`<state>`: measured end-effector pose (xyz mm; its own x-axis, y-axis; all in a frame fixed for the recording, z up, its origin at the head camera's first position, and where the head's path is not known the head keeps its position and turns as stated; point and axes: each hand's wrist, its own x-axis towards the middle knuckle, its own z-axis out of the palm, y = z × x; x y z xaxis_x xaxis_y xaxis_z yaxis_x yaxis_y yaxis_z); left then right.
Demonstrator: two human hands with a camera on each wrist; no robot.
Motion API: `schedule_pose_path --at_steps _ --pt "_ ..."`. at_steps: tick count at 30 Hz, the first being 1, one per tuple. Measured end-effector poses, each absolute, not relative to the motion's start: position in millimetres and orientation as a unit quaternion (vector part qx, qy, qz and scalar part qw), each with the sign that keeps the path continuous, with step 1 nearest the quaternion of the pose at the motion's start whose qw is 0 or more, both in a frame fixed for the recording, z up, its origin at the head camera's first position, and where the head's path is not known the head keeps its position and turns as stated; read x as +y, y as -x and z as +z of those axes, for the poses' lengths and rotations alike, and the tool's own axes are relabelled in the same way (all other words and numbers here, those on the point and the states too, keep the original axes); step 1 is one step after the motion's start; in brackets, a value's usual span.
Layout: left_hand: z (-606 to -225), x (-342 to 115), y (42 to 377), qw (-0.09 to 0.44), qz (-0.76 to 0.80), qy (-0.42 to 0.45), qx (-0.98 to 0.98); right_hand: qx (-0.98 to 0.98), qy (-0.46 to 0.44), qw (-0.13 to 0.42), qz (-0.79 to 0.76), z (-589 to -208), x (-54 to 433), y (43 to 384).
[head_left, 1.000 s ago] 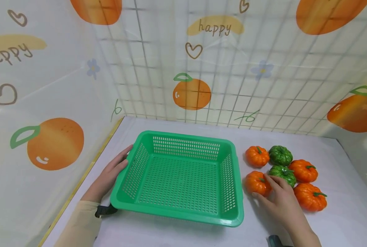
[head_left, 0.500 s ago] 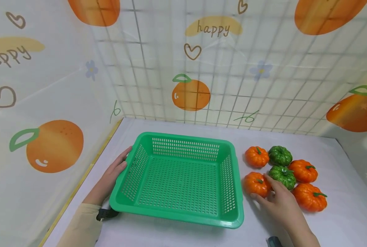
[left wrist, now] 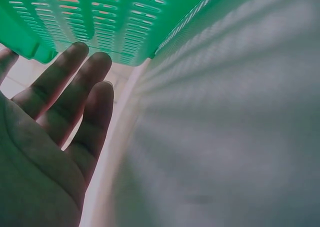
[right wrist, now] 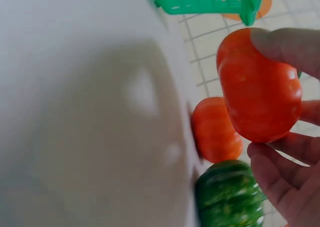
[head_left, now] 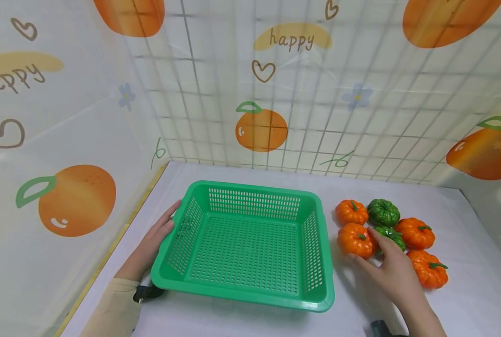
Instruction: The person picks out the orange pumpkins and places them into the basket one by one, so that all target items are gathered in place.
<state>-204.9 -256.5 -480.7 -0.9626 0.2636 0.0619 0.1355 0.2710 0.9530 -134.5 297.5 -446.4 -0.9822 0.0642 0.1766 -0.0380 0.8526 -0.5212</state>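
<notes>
White worktop (head_left: 454,217), orange-print backdrop (head_left: 309,117). Right hand (head_left: 391,271) pinches glossy, ribbed, green-stemmed orange pumpkin (head_left: 354,241) just above surface, between green basket (head_left: 242,293) and worktop's right edge. Left hand (head_left: 150,242): fingers near-straight at basket's left side.
</notes>
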Motion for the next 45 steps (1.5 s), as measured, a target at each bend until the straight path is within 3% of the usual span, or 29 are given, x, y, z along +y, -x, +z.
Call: schedule_pose_path --at_steps 17,36,45 --pt "-479 -255 206 0.055 0.600 -0.132 0.787 -0.950 -0.037 0.133 0.281 -412 293 155" --pt "-484 -257 207 0.065 0.613 -0.141 0.774 -0.930 -0.162 0.055 0.327 -357 249 198" --pt "-486 -257 206 0.072 0.620 -0.136 0.769 -0.915 -0.242 0.031 0.320 -339 201 222"
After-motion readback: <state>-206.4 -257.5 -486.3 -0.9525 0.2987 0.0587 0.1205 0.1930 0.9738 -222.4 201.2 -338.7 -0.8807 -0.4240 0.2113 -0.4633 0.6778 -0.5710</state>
